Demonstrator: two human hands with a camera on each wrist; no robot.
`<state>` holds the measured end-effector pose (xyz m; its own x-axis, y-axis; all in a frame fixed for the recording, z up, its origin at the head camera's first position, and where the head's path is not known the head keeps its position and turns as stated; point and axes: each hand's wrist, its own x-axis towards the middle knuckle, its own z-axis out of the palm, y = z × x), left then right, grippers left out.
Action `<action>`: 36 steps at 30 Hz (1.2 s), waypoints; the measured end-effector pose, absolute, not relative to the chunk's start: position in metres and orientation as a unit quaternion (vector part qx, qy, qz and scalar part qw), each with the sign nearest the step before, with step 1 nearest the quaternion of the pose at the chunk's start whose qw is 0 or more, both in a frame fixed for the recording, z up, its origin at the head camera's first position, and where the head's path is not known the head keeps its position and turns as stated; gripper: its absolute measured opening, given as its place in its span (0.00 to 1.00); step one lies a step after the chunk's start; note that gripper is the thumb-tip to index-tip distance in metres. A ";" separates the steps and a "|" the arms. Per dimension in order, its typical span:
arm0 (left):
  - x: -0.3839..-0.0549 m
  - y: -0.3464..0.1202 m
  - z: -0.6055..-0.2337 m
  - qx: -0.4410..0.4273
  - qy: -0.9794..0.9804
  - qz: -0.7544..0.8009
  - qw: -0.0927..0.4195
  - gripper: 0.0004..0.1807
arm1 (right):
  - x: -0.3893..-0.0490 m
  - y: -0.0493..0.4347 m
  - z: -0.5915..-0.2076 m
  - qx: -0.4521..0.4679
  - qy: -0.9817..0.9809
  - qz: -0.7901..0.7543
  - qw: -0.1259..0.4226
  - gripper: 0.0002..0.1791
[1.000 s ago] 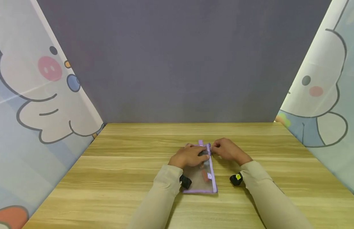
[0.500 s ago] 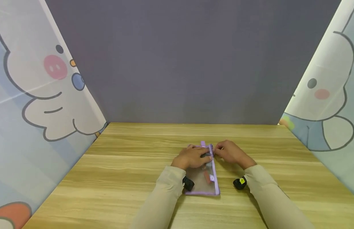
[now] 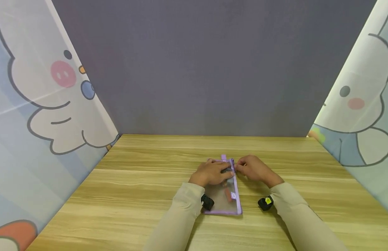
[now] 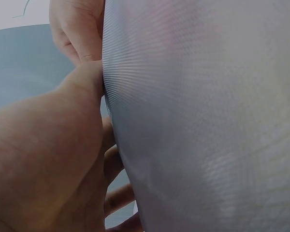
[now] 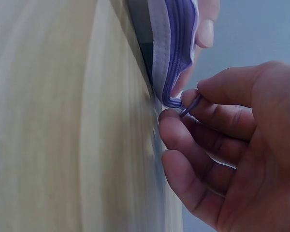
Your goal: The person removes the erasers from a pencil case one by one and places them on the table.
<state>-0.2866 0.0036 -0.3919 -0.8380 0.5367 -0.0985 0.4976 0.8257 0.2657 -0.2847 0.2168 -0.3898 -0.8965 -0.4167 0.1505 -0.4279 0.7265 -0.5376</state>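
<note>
Pale wood-grain tabletop (image 3: pixel 134 195) stretches back to a plain dark-grey panel (image 3: pixel 206 69), with cartoon-printed cloth walls (image 3: pixel 21 132) at both sides. On the tabletop lies a see-through, purple-edged zip pouch (image 3: pixel 216 205), a blurred reddish object (image 3: pixel 228 195) visible inside. Your left hand (image 3: pixel 210 172) rests on it, fingers spread; your right hand (image 3: pixel 253 168) narrowly pinches the thin purple zip pull (image 5: pixel 192 105) at its far right corner.

A see-through, purple-edged pouch (image 3: pixel 216 200) with a reddish item (image 3: pixel 228 195) showing through lies on the wood-grained worktop (image 3: pixel 134 195). The left hand (image 3: pixel 211 172) rests across its far part; the right hand (image 3: pixel 251 168) bunches its fingers at the far right corner. A grey panel (image 3: pixel 209 69) stands beyond.
</note>
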 end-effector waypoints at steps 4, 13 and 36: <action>-0.285 0.003 -0.391 0.268 0.952 0.116 0.086 0.35 | -0.284 0.217 -0.390 0.234 -0.927 0.293 0.003 0.17; -0.285 0.003 -0.393 0.262 0.955 0.108 0.085 0.35 | -0.279 0.220 -0.388 0.248 -0.921 0.301 -0.014 0.14; -0.292 0.005 -0.394 0.344 0.924 0.156 0.062 0.30 | -0.281 0.223 -0.393 0.218 -0.926 0.309 -0.015 0.15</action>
<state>-0.2919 0.0046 -0.3937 -0.7552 0.6554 -0.0062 0.6169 0.7140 0.3310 -0.2809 0.2234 -0.3933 -0.9044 -0.4132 0.1067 -0.3944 0.7138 -0.5788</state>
